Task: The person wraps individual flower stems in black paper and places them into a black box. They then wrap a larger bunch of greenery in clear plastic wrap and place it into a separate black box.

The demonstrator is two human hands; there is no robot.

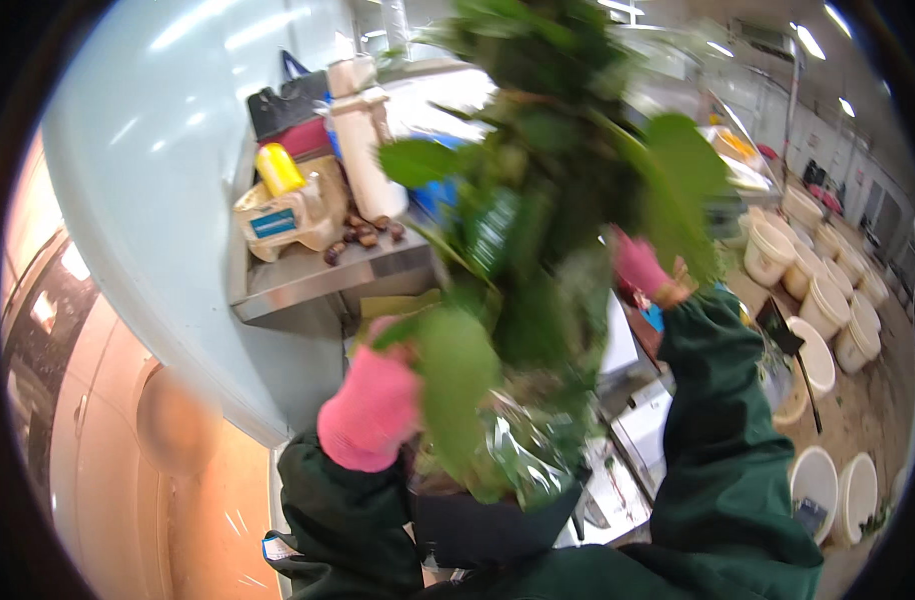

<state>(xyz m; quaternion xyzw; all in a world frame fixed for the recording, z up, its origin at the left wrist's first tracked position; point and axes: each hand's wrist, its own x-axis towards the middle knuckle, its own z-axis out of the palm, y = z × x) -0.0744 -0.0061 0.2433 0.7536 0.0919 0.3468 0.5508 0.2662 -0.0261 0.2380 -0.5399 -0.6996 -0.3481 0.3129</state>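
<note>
A large bunch of leafy green stems (547, 225), blurred, stands upright before my chest. Clear film (532, 450) wraps its lower part, and a green label with white writing shows among the leaves. My left hand (371, 405), in a pink glove, closes on the left side of the bunch, its fingertips hidden by leaves. On the far right side, my right hand (641, 262), gloved in pink too, touches the bunch; foliage covers most of its fingers. Below the bunch, against my body, is a black box-like container (487, 525).
To the left, a metal shelf (330, 281) carries a cut plastic jug (289, 217), a yellow spool (280, 169), several brown nut-like pieces (364, 232) and a pale roll (367, 154). White buckets (769, 251) crowd the floor at right. A white worktop (615, 495) lies below.
</note>
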